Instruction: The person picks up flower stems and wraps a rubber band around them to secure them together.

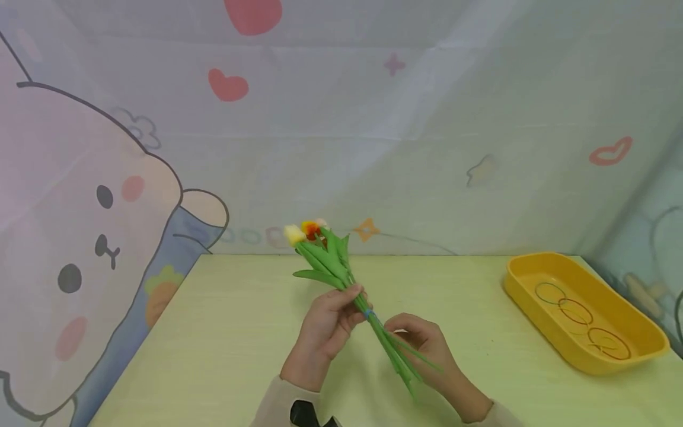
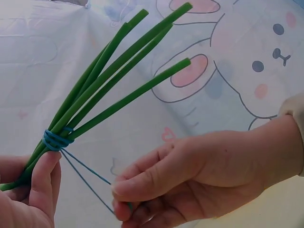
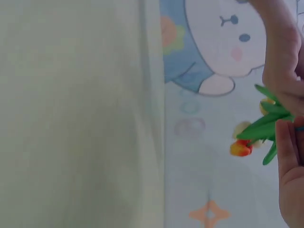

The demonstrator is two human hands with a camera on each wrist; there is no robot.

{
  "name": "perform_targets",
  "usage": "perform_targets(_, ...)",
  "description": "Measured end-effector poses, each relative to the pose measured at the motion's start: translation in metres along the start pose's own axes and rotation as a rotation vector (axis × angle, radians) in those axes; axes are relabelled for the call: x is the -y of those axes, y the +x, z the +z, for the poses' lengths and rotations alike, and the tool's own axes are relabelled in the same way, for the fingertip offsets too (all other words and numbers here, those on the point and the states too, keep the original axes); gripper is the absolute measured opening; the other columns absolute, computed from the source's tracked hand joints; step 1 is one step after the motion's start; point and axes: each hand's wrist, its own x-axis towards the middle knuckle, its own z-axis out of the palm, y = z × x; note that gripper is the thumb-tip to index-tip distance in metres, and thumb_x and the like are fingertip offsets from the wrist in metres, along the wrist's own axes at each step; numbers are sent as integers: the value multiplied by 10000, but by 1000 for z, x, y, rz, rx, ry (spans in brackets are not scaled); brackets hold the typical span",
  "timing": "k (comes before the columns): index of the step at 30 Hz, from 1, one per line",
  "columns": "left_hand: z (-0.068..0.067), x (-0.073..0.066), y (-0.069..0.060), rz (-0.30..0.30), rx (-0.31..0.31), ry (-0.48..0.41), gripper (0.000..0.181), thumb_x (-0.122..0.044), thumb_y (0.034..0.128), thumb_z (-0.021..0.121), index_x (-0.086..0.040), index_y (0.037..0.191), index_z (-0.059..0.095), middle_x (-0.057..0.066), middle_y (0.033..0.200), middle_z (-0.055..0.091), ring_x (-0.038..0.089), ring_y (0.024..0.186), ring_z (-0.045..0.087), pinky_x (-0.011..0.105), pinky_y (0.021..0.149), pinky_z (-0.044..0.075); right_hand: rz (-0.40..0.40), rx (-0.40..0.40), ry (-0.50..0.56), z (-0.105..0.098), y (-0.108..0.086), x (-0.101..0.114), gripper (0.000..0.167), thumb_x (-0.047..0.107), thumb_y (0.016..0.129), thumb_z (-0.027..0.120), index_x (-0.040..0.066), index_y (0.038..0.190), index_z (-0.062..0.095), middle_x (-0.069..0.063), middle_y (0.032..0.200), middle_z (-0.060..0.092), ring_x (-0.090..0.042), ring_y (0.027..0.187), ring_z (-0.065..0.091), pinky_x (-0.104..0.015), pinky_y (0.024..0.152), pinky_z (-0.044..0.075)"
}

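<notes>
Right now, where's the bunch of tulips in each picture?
Head: the bunch of tulips slants across the middle, flowers at its upper left end.
Left wrist: only green stems show, slanting from the left edge up towards the top.
Right wrist: flowers and leaves show near the right edge.
Shared landmark: the printed cartoon backdrop.

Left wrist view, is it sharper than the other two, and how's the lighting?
Seemingly yes. Left wrist view: stems and blue band look fairly crisp; head view: flower heads slightly soft, pale sheen on the backdrop; right wrist view: dim, hazy, soft shadow on the tabletop.
</notes>
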Motion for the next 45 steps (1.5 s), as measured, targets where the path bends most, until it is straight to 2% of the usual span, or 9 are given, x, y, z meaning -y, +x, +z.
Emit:
perform_targets(9, 8, 8, -1, 130, -142, -21, 225, -43, 967, 558, -96, 803, 703, 7, 738, 650, 98, 679, 663, 176, 681, 571, 199, -156, -18, 33, -1, 11, 109, -4, 957, 545, -66, 986, 630, 17, 940, 676, -125, 895, 667, -302, 834, 571)
perform_targets(11, 9, 10, -1, 158, -173, -23, 212, -43, 953, 585, -82, 782, 705, 13, 733, 653, 109, 672, 668, 190, 675, 577, 293, -217, 36, 43, -3, 12, 136, 42, 961, 561, -71, 1014, 617, 12, 957, 672, -125, 909, 661, -284, 854, 561)
perform_targets(15, 12, 15, 1, 221, -245, -22, 200, -15, 931, 611, -59, 757, 699, 25, 719, 649, 132, 656, 686, 216, 663, 587, 347, -334, 109, 62, -8, 14, 201, 47, 960, 568, -121, 1070, 579, 43, 1004, 666, -91, 911, 661, -264, 850, 563)
perform_targets(19, 11, 20, 2, 323, -292, 42, 148, 0, 908, 639, 1, 770, 691, 38, 707, 654, 157, 652, 704, 269, 669, 599, 263, -379, 89, 74, -12, 20, 186, 7, 960, 550, -142, 1068, 578, 77, 1017, 667, -70, 900, 665, -270, 801, 581)
perform_targets(25, 6, 28, 5, 510, -296, 281, 252, -37, 879, 693, 207, 849, 637, 31, 712, 676, 138, 648, 705, 306, 625, 604, 107, -342, 3, 71, -12, 32, 113, -79, 946, 519, -116, 1027, 588, 78, 1026, 643, -82, 902, 654, -246, 777, 578)
perform_targets(31, 2, 28, 6, 650, -243, 475, 178, -2, 878, 678, 168, 825, 665, 256, 733, 663, 84, 642, 683, 309, 633, 605, 24, -240, -182, 47, -9, 47, 154, -117, 926, 528, 1, 957, 622, 9, 917, 605, -99, 800, 603, -268, 669, 587)
perform_targets(35, 4, 26, 4, 635, -197, 544, 154, -2, 881, 674, 142, 827, 681, 300, 744, 651, 72, 641, 678, 307, 637, 605, -11, -134, -318, 27, -7, 58, 192, -119, 919, 540, 62, 936, 604, -36, 864, 582, -119, 749, 580, -262, 629, 580)
perform_targets(42, 7, 22, 2, 415, -133, 553, 180, -8, 907, 642, 156, 836, 652, 249, 777, 659, 83, 627, 683, 343, 618, 607, -161, -1, -666, 2, -10, 68, 210, -67, 874, 633, 127, 926, 575, 80, 849, 546, -44, 784, 511, -142, 697, 472)
perform_targets(45, 6, 20, 2, 376, -114, 557, 191, 8, 911, 628, 176, 819, 635, 248, 762, 652, 83, 601, 678, 343, 606, 607, -193, 11, -750, -5, -13, 71, 134, 22, 917, 625, 150, 912, 585, 107, 868, 551, -39, 816, 504, -126, 734, 458)
